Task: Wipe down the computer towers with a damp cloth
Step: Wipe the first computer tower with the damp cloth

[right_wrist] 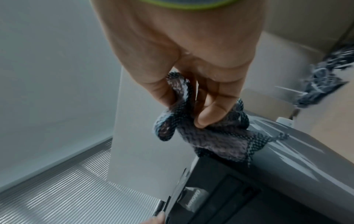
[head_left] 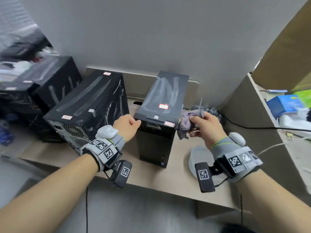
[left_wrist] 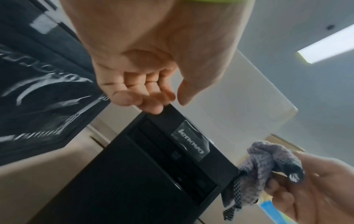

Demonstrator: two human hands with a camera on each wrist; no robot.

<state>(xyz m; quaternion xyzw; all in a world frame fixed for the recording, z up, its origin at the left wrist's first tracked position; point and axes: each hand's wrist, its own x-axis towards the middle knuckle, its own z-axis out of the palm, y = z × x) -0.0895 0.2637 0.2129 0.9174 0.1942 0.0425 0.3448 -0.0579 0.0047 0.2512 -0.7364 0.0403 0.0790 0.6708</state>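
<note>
A slim black computer tower (head_left: pixel 159 115) stands upright on the beige desk (head_left: pixel 159 180), with wipe streaks on its top. My right hand (head_left: pixel 205 125) pinches a crumpled grey-purple cloth (head_left: pixel 189 122) at the tower's top front right corner. In the right wrist view my thumb and fingers (right_wrist: pixel 208 110) bunch the cloth (right_wrist: pixel 216 136) against the tower's edge (right_wrist: pixel 296 151). My left hand (head_left: pixel 129 126) is at the top front left corner, where its loosely curled fingers (left_wrist: pixel 153 106) touch the tower (left_wrist: pixel 134 174), thumb apart. Two more black towers (head_left: pixel 87 105) (head_left: pixel 50 81) stand to the left.
A shallow white dish (head_left: pixel 200 157) sits on the desk under my right wrist. A bundle of cables (head_left: pixel 210 110) lies behind the cloth. A partition on the right has a blue box (head_left: pixel 282 105) beyond it. A grey wall stands close behind the towers.
</note>
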